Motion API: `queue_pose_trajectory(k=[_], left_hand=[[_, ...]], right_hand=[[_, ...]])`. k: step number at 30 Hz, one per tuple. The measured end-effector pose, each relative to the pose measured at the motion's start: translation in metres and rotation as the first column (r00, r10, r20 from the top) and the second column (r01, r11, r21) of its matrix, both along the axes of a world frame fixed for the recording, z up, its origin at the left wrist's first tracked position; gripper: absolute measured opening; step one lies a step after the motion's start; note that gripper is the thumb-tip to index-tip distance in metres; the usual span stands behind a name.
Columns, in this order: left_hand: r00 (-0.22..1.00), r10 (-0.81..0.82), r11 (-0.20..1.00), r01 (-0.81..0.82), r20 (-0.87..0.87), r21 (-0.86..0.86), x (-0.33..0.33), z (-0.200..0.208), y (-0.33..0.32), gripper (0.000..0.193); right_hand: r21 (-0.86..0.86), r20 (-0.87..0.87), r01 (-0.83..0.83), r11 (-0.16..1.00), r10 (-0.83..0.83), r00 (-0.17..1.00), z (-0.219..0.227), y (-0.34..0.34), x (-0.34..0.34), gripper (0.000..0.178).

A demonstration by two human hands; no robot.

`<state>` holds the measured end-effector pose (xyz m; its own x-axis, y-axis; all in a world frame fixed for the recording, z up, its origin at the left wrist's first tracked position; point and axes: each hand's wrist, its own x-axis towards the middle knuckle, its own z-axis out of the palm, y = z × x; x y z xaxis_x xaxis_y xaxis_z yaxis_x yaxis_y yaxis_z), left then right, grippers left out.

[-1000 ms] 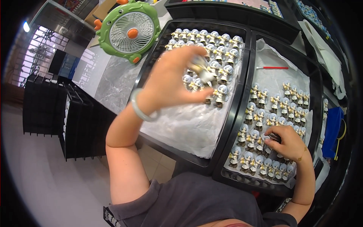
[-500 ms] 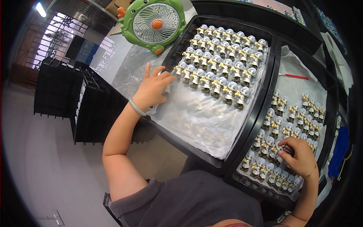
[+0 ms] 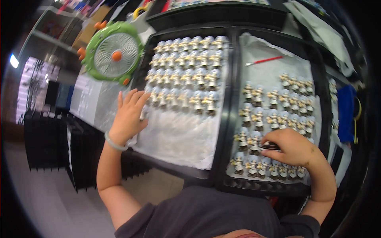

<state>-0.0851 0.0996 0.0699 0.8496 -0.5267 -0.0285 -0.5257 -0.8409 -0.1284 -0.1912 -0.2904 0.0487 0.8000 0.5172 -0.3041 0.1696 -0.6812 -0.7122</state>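
A: What is the left hand (image 3: 129, 116) doing at the left-hand black plastic tray (image 3: 225, 113)?

B: It is just over that tray's left edge, by the near end of the figurines. The fingers are fanned and the thumb stands well apart from them. A small pale blur shows in the gap; whether it is a held figurine or only paper cannot be told.

A: And where are the figurines?

B: The small pale-haired, white-robed figurines with dark feet (image 3: 198, 102) stand in four rows across the far part of the left-hand tray, on crinkled white lining paper (image 3: 174, 142). The paper lies bare at the tray's near part. More figurines (image 3: 273, 98) stand in the matching black plastic tray (image 3: 266, 186) to its right.

A: How is the right hand (image 3: 291, 147) shaped?

B: It is right of the left-hand tray, low among those other figurines. Thumb and forefinger curl toward each other with a narrow gap between them, and a dark, blurred shape shows there. Whether it is gripped cannot be told.

A: Anything else nearby?

B: A slim red-handled brush (image 3: 268, 60) lies to the left-hand tray's right, and a green round fan with an orange hub (image 3: 116, 56) stands beyond its left side.
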Motion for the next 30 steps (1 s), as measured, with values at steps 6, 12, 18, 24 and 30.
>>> queue_pose_trajectory(k=[6, 12, 18, 24, 30], left_hand=[[0.759, -0.648, 0.692, 0.553, -0.062, -0.464, 0.021, 0.02, -0.161, 0.031], [0.737, -0.648, 0.707, 0.488, -0.192, -0.512, 0.074, -0.067, -0.325, 0.026], [0.802, -0.407, 0.903, 0.284, -0.436, -0.321, 0.102, -0.099, -0.382, 0.03], [0.778, -0.395, 0.863, 0.132, -0.489, -0.487, 0.126, -0.085, -0.361, 0.033], [0.313, -0.771, 0.338, -0.538, -0.555, -0.772, 0.08, -0.018, -0.275, 0.027]], right_hand=[[-0.09, -0.086, -0.092, 0.992, 0.084, 0.993, -0.006, -0.006, -0.006, 0.03], [-0.139, -0.042, -0.116, 0.983, 0.112, 0.993, -0.02, -0.012, -0.006, 0.035], [-0.021, 0.118, -0.036, 0.999, 0.038, 0.992, -0.026, -0.02, 0.001, 0.035], [0.005, 0.086, -0.033, 0.999, 0.032, 0.996, -0.023, -0.019, 0.001, 0.035], [0.013, 0.121, -0.032, 0.999, 0.03, 0.992, -0.017, -0.02, -0.002, 0.034]])
